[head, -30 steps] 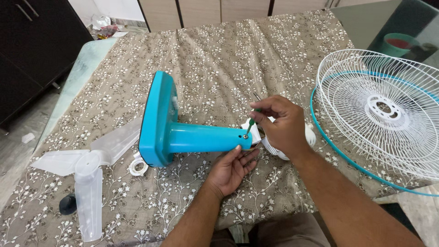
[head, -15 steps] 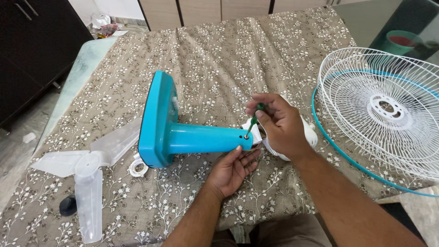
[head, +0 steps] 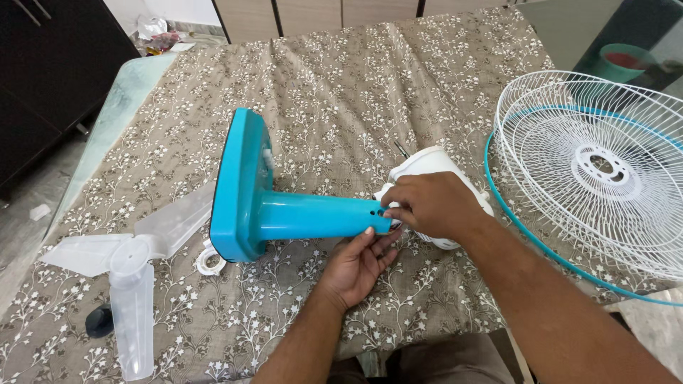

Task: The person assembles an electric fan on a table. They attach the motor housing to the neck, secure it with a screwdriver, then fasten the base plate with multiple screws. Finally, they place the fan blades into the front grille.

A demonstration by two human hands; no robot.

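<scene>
Fingertips of the right hand (head: 430, 206) pinch at the small hole on the teal fan stand (head: 313, 215), whose column runs leftward away, while the left hand (head: 359, 263) cups open beneath.

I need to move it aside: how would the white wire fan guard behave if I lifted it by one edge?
The white wire guard is mostly open thin wire, so probably light for its size. Being wide and shallow, it may flex and tilt.

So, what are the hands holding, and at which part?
Left hand supports the blue fan stand under its neck end. Right hand pinches there; what it holds cannot be told.
</scene>
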